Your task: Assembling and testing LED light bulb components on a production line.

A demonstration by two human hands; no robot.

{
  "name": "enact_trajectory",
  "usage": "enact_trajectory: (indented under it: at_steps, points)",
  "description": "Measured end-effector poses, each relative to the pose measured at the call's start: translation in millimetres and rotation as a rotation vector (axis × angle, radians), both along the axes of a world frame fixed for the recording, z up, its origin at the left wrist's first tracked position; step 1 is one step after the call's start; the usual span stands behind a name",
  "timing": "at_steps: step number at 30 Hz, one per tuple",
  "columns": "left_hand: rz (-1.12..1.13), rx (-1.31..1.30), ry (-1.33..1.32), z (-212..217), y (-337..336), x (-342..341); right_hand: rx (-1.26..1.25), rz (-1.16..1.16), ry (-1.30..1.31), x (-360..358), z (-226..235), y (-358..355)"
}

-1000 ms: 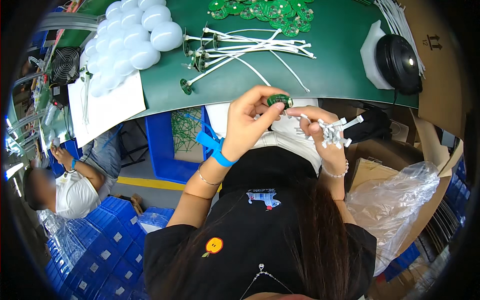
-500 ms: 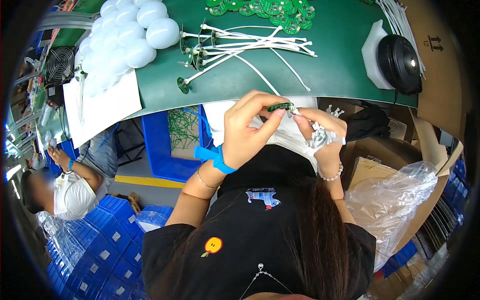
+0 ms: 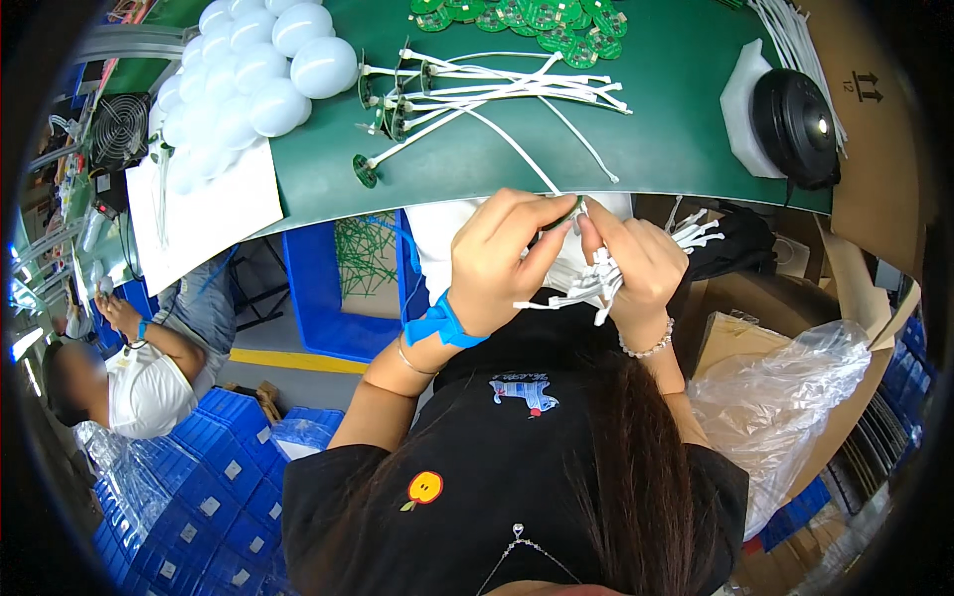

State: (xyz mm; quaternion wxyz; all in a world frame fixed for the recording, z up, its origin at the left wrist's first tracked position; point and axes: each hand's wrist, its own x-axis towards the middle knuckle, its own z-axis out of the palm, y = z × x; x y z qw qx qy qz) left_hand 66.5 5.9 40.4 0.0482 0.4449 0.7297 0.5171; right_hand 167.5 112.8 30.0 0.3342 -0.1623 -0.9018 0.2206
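Observation:
My left hand (image 3: 497, 260) pinches a small green circuit board (image 3: 579, 207) just off the table's front edge; the board is seen nearly edge-on and mostly covered by fingers. Against it, my right hand (image 3: 646, 266) presses thumb and forefinger at a white connector. That same hand keeps a bundle of white connector cables (image 3: 599, 286) in its palm, ends sticking out on both sides. Whether the connector is seated in the board is hidden. Beyond my hands, boards with white cables attached (image 3: 477, 94) lie in a loose pile on the green table (image 3: 676, 129).
White domes (image 3: 263, 74) stand at the far left beside a white sheet (image 3: 209, 214). Loose round boards (image 3: 537, 15) are heaped at the back. A black round device (image 3: 795, 129) sits at right. A blue bin (image 3: 318, 328) is below; another person (image 3: 149, 382) works at left.
Both hands have drawn closer together at the board, which has turned and is more covered. The cable bundle in my right hand has swung, its ends now hanging toward my left wrist.

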Motion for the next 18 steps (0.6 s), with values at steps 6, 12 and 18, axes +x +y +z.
enact_trajectory:
  at_steps: [6,12,18]
  points:
    - [0.049,-0.010,-0.012,1.3,-0.8,1.1,0.036,0.085,0.055,-4.6,0.1,3.5]
    - [0.042,0.005,-0.048,-0.6,1.6,-2.0,-0.063,-0.009,0.042,-6.7,-5.4,-3.7]
    - [0.005,-0.008,-0.162,-2.0,-2.3,0.2,-0.060,0.001,0.032,-3.7,-7.8,-3.0]
